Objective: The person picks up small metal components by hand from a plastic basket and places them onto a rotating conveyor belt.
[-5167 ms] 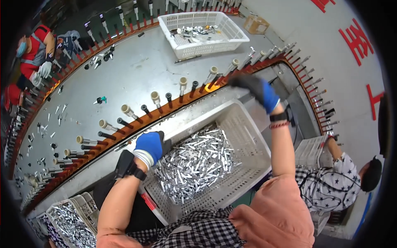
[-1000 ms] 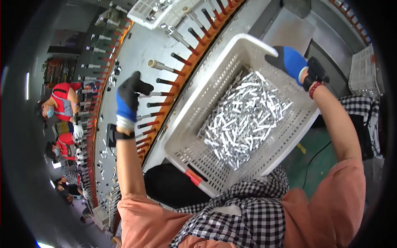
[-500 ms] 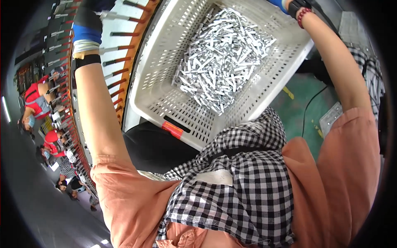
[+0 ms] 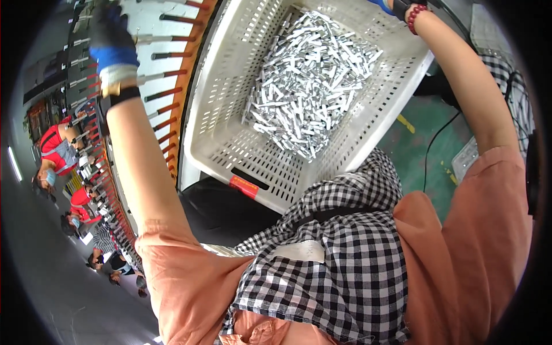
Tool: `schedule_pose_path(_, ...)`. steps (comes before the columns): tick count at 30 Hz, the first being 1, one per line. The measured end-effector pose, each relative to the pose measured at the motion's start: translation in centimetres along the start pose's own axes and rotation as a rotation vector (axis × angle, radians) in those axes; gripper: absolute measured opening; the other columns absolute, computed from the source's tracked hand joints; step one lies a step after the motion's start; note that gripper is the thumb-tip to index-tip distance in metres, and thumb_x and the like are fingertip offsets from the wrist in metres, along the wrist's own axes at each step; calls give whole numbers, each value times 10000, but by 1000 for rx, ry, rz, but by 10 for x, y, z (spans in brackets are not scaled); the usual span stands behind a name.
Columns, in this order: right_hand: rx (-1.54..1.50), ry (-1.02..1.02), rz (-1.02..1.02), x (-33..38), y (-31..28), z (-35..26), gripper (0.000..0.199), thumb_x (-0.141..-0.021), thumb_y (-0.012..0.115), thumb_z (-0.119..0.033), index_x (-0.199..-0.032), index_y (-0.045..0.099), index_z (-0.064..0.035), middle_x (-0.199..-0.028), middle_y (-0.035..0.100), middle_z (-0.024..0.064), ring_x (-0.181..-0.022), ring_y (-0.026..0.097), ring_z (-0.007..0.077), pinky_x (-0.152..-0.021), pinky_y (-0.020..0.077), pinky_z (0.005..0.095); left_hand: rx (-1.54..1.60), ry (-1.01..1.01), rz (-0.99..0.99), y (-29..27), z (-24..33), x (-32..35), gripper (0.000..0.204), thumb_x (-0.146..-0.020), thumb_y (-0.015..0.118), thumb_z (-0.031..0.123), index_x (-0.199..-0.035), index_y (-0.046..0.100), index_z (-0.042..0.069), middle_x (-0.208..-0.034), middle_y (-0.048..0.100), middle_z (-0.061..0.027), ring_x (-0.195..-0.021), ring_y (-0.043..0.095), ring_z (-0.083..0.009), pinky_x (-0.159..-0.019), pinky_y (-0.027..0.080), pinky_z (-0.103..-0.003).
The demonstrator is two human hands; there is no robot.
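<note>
My left hand point(image 4: 113, 43), in a blue and dark glove, reaches over the white surface at the upper left. Its fingers look stretched out, and I see nothing in them. Right beside it is a row of grey and dark rods point(image 4: 167, 56) with reddish ends, set along an orange curved rail point(image 4: 194, 43). My right hand point(image 4: 382, 4), also in a blue glove, is at the top edge beyond the basket's far rim; its fingers are cut off from view. Between my arms stands a white perforated plastic basket point(image 4: 213, 141) holding a heap of small silvery-white metal pieces point(image 4: 313, 80).
Several people in red and other clothes point(image 4: 57, 148) stand along the line at the far left. Green floor point(image 4: 417, 144) with yellow marks and a black cable point(image 4: 426, 155) lies to the right. A clear plastic container point(image 4: 463, 159) is near my right arm.
My left hand has shifted slightly left over the rods, and its fingers show more. My right hand has slid a little left along the top edge. The basket's contents look the same.
</note>
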State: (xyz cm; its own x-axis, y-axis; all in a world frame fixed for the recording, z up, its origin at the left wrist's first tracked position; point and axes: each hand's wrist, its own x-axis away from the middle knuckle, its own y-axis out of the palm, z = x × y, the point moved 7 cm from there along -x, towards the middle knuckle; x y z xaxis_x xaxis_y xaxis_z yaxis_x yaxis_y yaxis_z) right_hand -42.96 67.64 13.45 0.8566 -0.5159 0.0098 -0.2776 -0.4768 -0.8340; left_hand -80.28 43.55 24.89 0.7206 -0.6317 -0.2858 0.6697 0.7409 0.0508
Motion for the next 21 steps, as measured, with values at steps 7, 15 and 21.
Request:
schedule_pose_path(7,-246,-119,-34,-16,-19,17,459,-910,671,-490,-1149,767,-110,-1022,752,229,-950,729,411,-830,561,488,-305,-108,-85,11,-18,-14,373,-1031,647,395,-1177,682,53,-902,715,-93,-886,679,-244,-804,524,-385)
schedule_pose_path(15,90,0,79,-7,41,60,364,-1005,631,-371,-1220,748,-102,-1092,755,219,-1012,715,429,-870,557,465,-564,-369,-587,110,19,160,252,-1007,711,220,-1146,776,19,-1095,792,-88,-1079,722,-179,-942,549,-325)
schedule_pose_path(21,137,153,47,2,-2,22,379,-944,663,-494,-1092,767,-161,-1012,762,163,-958,715,406,-806,570,484,-154,-20,-46,51,44,36,391,-1112,469,287,-1328,665,27,-1227,757,-99,-1098,701,-165,-864,519,-273)
